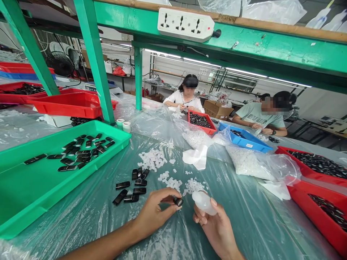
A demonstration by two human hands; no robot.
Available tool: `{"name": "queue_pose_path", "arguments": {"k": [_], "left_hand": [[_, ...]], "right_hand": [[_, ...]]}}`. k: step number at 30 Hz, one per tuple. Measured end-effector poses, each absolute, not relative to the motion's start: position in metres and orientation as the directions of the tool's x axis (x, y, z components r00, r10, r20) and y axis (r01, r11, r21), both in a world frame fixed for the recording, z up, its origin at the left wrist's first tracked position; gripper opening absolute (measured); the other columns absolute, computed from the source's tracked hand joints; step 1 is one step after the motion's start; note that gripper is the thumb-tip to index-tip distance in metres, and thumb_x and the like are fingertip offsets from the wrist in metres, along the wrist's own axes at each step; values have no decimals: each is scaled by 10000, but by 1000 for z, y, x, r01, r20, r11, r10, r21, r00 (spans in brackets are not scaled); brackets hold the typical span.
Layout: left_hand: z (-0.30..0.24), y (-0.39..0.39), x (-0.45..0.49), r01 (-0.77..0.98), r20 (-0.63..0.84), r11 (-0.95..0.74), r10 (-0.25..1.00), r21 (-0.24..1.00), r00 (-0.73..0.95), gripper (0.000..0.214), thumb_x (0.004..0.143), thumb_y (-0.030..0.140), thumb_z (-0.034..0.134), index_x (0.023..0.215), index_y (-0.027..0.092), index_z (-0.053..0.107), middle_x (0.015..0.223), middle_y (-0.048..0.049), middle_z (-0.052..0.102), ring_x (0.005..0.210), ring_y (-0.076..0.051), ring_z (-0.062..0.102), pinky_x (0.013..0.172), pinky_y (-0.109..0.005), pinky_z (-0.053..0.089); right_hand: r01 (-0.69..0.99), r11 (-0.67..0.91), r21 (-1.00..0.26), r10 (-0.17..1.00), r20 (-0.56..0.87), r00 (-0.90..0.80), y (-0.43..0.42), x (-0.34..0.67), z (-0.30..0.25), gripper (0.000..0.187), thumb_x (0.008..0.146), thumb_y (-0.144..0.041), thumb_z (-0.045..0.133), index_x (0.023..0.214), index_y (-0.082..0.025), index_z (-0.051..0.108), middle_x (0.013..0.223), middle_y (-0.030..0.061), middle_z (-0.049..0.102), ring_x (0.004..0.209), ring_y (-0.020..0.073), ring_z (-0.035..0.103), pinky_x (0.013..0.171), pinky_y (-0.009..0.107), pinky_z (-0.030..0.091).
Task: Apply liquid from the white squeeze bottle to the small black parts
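Black glossy piece [178, 201] pinched between left fingers [173, 208].

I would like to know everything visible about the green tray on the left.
The green tray is shallow and rectangular, plastic by its look, with a low raised rim. It lies flat on a clear plastic sheet. Some two dozen glossy black pieces lie scattered in its far half only. A green post stands just behind its far edge. Neither the left hand nor the right hand touches it.
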State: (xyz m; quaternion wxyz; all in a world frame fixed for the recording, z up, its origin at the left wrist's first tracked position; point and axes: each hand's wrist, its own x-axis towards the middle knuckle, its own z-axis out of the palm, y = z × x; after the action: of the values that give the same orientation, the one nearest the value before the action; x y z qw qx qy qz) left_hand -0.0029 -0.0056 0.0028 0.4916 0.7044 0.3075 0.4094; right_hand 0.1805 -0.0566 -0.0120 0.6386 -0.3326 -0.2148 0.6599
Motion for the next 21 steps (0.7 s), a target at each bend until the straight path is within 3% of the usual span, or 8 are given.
{"name": "queue_pose_path", "arguments": {"k": [5, 12, 16, 21], "left_hand": [[3, -6, -3, 38, 274, -330, 837, 943, 474, 148, 795, 163, 556, 925, 199, 617, 954, -50, 642, 862, -180, 603, 743, -234, 498], [5, -3, -4, 113, 345, -434, 826, 894, 446, 109, 777, 164, 602, 880, 198, 604, 861, -41, 623, 779, -168, 575, 694, -235, 461], [6, -1, -5, 147, 368, -463, 829, 874, 422, 101, 785, 179, 602, 883, 202, 591, 857, -40, 604, 777, -167, 560, 687, -234, 442], [6, -1, -5, 175, 359, -472, 821, 864, 445, 73, 801, 204, 583, 874, 207, 580, 834, -41, 584, 745, -166, 549, 645, -228, 429]], "right_hand": [[-683, -87, -725, 986, -159, 43, -56, 180, -14, 264, 800, -405, 553, 952, -204, 632, 539, -21, 466, 482, 108, 352, 549, 292, 393], [-533, -77, -842, 993, -116, 39, -57, 181, -16, 290, 814, -415, 536, 935, -169, 629, 533, -32, 439, 482, 97, 326, 571, 291, 396], [-402, -71, -913, 990, -115, 85, -56, 182, -13, 294, 790, -441, 559, 894, -172, 621, 516, -35, 436, 498, 104, 390, 554, 254, 373], [-207, -79, -975, 974, -119, 190, -58, 179, -4, 329, 718, -478, 625, 855, -180, 615, 641, 5, 548, 528, 110, 453, 483, 208, 325]]}}
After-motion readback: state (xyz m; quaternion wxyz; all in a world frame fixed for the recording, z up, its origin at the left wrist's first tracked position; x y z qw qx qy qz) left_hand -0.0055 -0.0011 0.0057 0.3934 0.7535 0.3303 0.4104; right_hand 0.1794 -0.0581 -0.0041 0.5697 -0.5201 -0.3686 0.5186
